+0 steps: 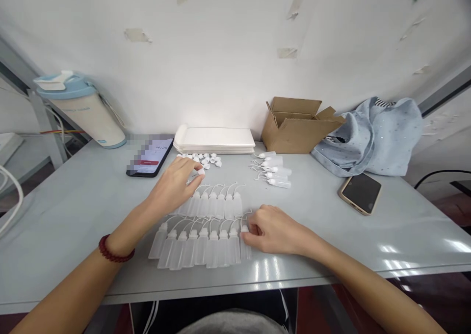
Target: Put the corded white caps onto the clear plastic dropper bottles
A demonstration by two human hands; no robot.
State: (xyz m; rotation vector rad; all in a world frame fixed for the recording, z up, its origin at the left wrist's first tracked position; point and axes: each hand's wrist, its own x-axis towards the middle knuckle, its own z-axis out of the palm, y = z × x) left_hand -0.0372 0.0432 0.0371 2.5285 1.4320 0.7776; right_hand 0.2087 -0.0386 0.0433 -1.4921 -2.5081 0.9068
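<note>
Okay, left hand (178, 181): grip closed, thumb and index fingertip pinching a small white plastic cap (200, 171). Right hand (274, 230): fingers curled, thumb against the end translucent plastic bottle with a thin white tube (246, 248) at the right of the front row; can't tell how firmly it's held, or if at all.

Front row of translucent bottles (201, 248) appears to lie flat, tops away from the person, packed side by side. Rear row of matching bottles (220, 206) just beyond, left end partly behind the left hand. Loose pile of white caps (206, 160) just past the left hand. Small cluster of bottles lying sideways (277, 170) farther right. Behind: stack of flat white cartons or sheets (217, 140), open brown cardboard box (294, 135).

Risks, my call: the cap is tiny and held by fingertips only, so a loose pinch could drop it among the bottles. Tubes overlap neighbours; lifting one bottle may snag and drag another. Rows are tight, so a low left wrist could knock them askew. Front row sits near the grey surface's (309, 255) front edge; a hard nudge may send one off.
</note>
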